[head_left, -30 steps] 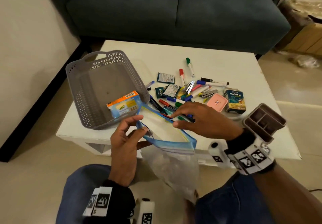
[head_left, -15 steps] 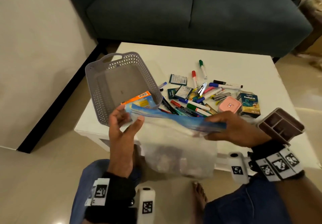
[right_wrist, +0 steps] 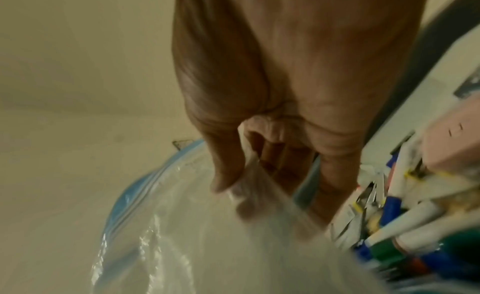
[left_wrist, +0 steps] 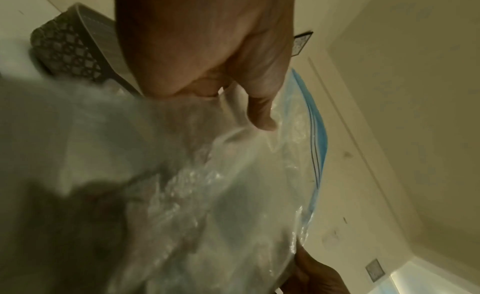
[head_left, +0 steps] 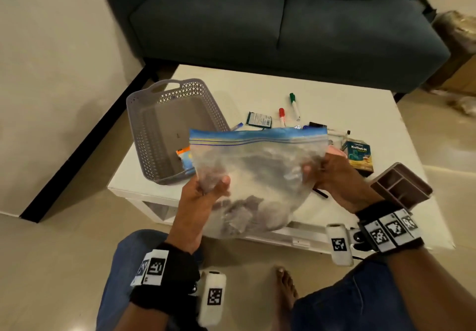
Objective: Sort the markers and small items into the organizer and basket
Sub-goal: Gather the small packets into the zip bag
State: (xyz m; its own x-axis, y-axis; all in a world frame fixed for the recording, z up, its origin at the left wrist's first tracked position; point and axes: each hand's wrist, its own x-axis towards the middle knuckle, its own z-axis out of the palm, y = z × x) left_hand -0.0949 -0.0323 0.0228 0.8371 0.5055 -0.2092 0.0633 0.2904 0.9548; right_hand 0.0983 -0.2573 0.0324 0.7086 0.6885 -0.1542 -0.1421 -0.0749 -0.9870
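I hold a clear zip bag (head_left: 257, 173) with a blue seal strip upright over the table's front edge. My left hand (head_left: 206, 189) pinches its left side and my right hand (head_left: 324, 173) pinches its right side. In the wrist views the left hand (left_wrist: 233, 97) and the right hand (right_wrist: 249, 171) each pinch the plastic zip bag (left_wrist: 233, 195) (right_wrist: 207, 236). Behind the bag lie markers (head_left: 293, 105) and small items, mostly hidden. The markers (right_wrist: 405, 222) show beside my right hand. A grey basket (head_left: 164, 130) stands at the left and holds an orange-and-blue packet (head_left: 184, 157). A brown organizer (head_left: 401, 186) sits at the right.
A white low table (head_left: 334, 104) carries everything. A teal box (head_left: 359, 154) and a dark sachet (head_left: 258, 119) lie among the items. A dark blue sofa (head_left: 283, 21) stands behind the table. My knees and a bare foot (head_left: 286, 287) are below the table's front edge.
The bag went from held open at its mouth to stretched out flat and lifted upright. Both hands slid from the seal strip down to the bag's sides. The head view pulled back.
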